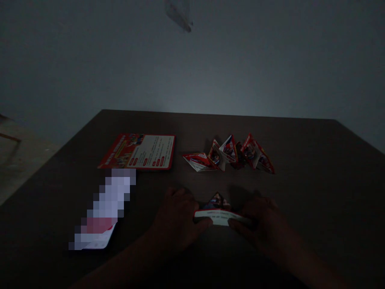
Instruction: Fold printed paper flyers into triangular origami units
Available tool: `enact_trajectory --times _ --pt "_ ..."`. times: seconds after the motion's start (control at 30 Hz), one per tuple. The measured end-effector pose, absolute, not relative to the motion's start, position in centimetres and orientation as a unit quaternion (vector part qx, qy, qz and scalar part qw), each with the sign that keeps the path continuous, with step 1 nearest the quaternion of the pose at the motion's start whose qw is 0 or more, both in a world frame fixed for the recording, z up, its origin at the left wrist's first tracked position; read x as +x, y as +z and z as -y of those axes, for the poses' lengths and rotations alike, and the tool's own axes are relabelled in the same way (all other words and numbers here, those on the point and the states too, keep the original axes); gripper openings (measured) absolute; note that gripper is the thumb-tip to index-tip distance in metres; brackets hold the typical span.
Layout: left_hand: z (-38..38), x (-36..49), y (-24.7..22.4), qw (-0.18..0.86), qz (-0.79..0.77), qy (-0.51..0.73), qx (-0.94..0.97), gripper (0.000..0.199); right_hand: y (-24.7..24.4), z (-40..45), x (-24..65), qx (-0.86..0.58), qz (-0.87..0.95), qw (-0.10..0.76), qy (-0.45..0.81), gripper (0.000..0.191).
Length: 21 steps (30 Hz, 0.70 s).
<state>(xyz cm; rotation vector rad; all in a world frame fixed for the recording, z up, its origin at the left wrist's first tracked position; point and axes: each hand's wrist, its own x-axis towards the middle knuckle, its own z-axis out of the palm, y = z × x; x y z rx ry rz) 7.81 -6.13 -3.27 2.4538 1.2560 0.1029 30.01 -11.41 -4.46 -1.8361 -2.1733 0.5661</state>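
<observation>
Between my two hands is a partly folded paper flyer (221, 217), with a white printed strip along its near edge and a dark pictured point rising behind it. My left hand (180, 214) pinches its left end, thumb on the near side. At the right end, my right hand (260, 220) grips it the same way, its thumb on the strip. Beyond my hands lie several folded paper pieces (228, 149), red and white, with pointed corners, lying in an uneven row. Dim light hides the finer folds and some fingers.
A stack of red and white printed flyers (156, 150) lies at the left of the dark table (150, 120). Nearer me is a phone (105, 216) with a lit, blurred screen. A pale wall (240, 60) stands behind the table's far edge.
</observation>
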Motion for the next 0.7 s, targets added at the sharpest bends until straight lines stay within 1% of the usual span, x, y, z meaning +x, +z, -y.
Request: enact_trajectory --times 0.3,0.43,0.6,0.7 --pt "5.6 6.8 -2.8 0.207 -0.463 0.024 0.862 0.024 -4.2 11.2 30.9 -0.652 0.73 0.095 0.181 0.017" --pt "5.2 6.3 -2.4 0.218 -0.467 0.001 0.857 0.022 -4.0 11.2 31.4 -0.652 0.726 0.094 0.195 0.015" --pt "4.8 5.4 -2.1 0.235 -0.49 -0.03 0.839 0.026 -3.8 11.0 32.0 -0.664 0.714 0.068 0.211 0.017" --pt "4.7 5.1 -2.0 0.242 -0.502 -0.035 0.829 0.025 -3.5 10.7 32.4 -0.673 0.699 0.051 0.235 0.013"
